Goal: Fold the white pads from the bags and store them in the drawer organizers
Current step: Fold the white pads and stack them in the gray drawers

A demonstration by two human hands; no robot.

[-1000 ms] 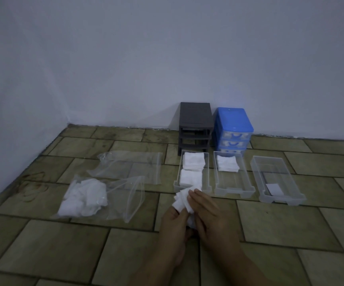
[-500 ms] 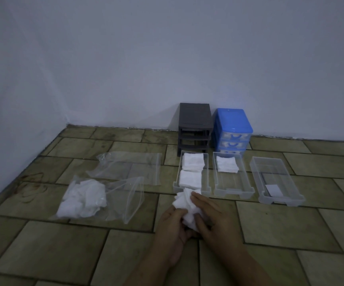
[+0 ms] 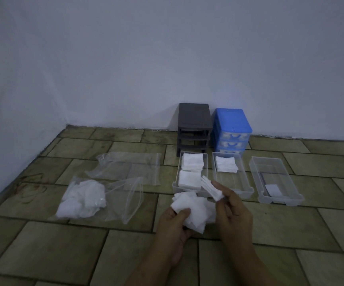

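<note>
Tiled floor (image 3: 43, 250), right hand (image 3: 232, 211) pinching folded pad (image 3: 211, 187), left hand (image 3: 174, 226) gripping loose pads (image 3: 193, 209)

Two hands over a tiled floor. The left hand (image 3: 174, 222) grips loose white pads (image 3: 193, 211); the right hand (image 3: 232, 211) pinches a folded pad (image 3: 211, 187) just in front of the left tray (image 3: 176, 183), which holds two stacks.

A bare room corner: tiled floor (image 3: 43, 254) meeting plain painted walls (image 3: 167, 58).
</note>
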